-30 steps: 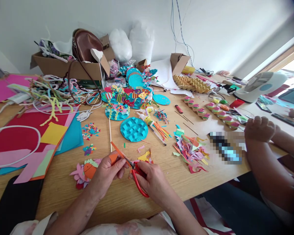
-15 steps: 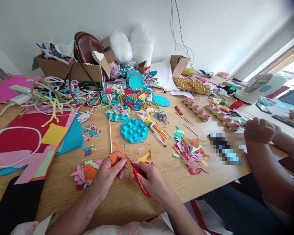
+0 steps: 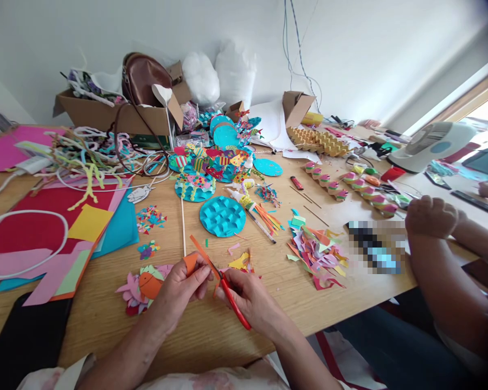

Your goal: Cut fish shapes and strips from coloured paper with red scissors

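Pinched in my left hand point(image 3: 193, 279) is a piece of orange paper point(image 3: 190, 262), with a thin strip of it sticking up at the scissors. Red-handled scissors point(image 3: 232, 300) are in my right hand point(image 3: 248, 298), their blades at the orange paper. Left of my left hand lies a pile of paper cutouts with an orange fish point(image 3: 149, 285) on it. Behind my hands rest a turquoise disc with a wavy surface point(image 3: 222, 216) and a wooden stick point(image 3: 183, 225). Yellow paper scraps point(image 3: 241, 262) lie just behind my right hand.
Coloured sheets point(image 3: 28, 227) and a white cable cover the left side. Paper scraps point(image 3: 319, 252) lie to the right, near another person's forearm point(image 3: 439, 271). A cardboard box point(image 3: 146, 119), a brown bag point(image 3: 146, 78) and decorated turquoise discs point(image 3: 195, 187) stand farther back.
The scissors' blades have come closer together on the orange paper, and the strip has shifted slightly right. My hands have barely moved.
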`<action>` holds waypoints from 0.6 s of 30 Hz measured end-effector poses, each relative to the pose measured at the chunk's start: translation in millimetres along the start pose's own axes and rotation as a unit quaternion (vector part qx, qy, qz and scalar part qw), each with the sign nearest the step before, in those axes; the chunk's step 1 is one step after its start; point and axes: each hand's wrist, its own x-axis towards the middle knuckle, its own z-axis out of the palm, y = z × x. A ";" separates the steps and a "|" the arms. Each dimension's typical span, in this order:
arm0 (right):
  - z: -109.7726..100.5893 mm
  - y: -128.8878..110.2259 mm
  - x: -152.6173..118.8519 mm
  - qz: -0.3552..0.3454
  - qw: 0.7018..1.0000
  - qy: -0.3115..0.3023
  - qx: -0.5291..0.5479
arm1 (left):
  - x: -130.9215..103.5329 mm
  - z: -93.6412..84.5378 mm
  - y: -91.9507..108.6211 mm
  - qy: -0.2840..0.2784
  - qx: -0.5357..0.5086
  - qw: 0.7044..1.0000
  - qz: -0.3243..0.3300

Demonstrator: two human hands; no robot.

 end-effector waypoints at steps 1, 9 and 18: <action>-0.2 -0.1 0.3 0.000 1.000 0.002 -0.003 | 0.2 -0.1 -0.6 -0.004 0.000 1.000 0.000; 3.2 7.2 2.8 -0.017 0.999 0.032 -0.012 | -0.7 1.9 1.2 -0.009 -0.015 1.000 -0.014; -1.0 5.2 4.2 0.041 0.991 0.071 0.110 | -1.0 1.6 0.9 -0.006 -0.004 1.000 -0.019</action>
